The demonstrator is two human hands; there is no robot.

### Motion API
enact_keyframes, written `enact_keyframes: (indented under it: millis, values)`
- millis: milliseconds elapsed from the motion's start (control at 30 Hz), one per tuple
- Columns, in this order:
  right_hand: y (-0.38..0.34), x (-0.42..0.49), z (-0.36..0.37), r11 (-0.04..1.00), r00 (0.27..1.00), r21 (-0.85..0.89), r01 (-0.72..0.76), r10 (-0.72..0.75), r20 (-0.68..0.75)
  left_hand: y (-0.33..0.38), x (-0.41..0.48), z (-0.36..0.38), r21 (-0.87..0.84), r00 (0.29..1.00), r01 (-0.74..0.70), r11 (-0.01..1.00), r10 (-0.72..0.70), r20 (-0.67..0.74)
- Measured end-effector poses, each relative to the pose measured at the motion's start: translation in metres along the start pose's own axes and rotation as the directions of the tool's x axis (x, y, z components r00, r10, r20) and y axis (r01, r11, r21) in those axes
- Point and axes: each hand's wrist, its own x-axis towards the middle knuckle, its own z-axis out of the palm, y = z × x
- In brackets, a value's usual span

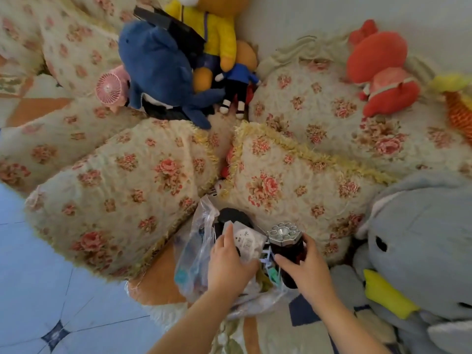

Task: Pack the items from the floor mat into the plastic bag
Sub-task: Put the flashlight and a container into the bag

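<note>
A clear plastic bag (pixel 194 254) lies open on the floor mat (pixel 158 284) at the bottom centre, with several small items inside. My left hand (pixel 229 261) holds a white packet (pixel 246 241) at the bag's mouth, over a black item (pixel 233 217). My right hand (pixel 304 272) grips a dark red flashlight (pixel 287 247) with a ring of LEDs on its head, just right of the bag's opening. Blue and green bits (pixel 270 267) show between my hands.
Floral cushions (pixel 122 200) (pixel 293 190) crowd the bag from behind. A grey plush bird (pixel 419 256) lies at the right. A blue plush (pixel 158 70), a pink hand fan (pixel 109 88), a yellow plush and a red plush (pixel 378 67) sit at the back. Blue floor tiles (pixel 38 290) lie at the left.
</note>
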Motion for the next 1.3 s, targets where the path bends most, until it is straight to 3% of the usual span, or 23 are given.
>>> enact_keyframes:
  millis: [333,433,500,567,600,667,767,900,1000,1167,1300]
  values:
    - [0.005,0.028,0.014,0.992,0.989,-0.010,-0.129,0.128,-0.070,-0.009,0.071,0.012,0.249,0.974,-0.026,0.968,-0.031,0.224]
    - [0.004,0.035,0.020,0.989,0.989,-0.035,-0.146,0.145,-0.027,-0.010,0.063,0.001,0.309,0.982,-0.139,0.941,0.091,0.163]
    - [0.004,0.039,0.025,0.987,0.987,-0.035,-0.159,0.159,-0.003,-0.013,0.056,-0.012,0.419,0.958,-0.273,0.866,0.284,0.039]
    - [0.007,0.045,0.031,0.987,0.987,-0.033,-0.159,0.159,0.009,-0.023,0.056,-0.017,0.463,0.897,-0.316,0.828,0.419,-0.138]
    - [0.009,0.047,0.033,0.986,0.987,-0.033,-0.161,0.162,0.016,-0.027,0.057,-0.018,0.455,0.889,-0.271,0.848,0.402,-0.219]
    - [0.009,0.049,0.038,0.987,0.986,-0.037,-0.156,0.158,0.051,-0.030,0.062,-0.024,0.371,0.932,-0.096,0.924,0.215,-0.293]
    - [0.004,0.050,0.046,0.991,0.984,-0.046,-0.127,0.132,0.120,-0.025,0.073,-0.034,0.194,0.959,0.126,0.973,-0.069,-0.276]
    - [0.003,0.053,0.067,0.993,0.974,-0.004,-0.122,0.120,0.192,-0.028,0.068,-0.044,0.012,0.965,0.095,0.995,-0.089,-0.245]
    - [-0.002,0.057,0.087,0.992,0.960,-0.004,-0.129,0.126,0.251,-0.039,0.056,-0.057,-0.078,0.945,0.098,0.992,-0.117,-0.305]
    - [-0.009,0.062,0.128,0.986,0.934,-0.035,-0.161,0.164,0.319,-0.059,0.045,-0.081,-0.132,0.919,0.110,0.985,-0.152,-0.364]
    - [-0.012,0.065,0.156,0.964,0.922,0.009,-0.264,0.250,0.294,-0.056,0.047,-0.086,-0.144,0.916,0.106,0.984,-0.153,-0.370]
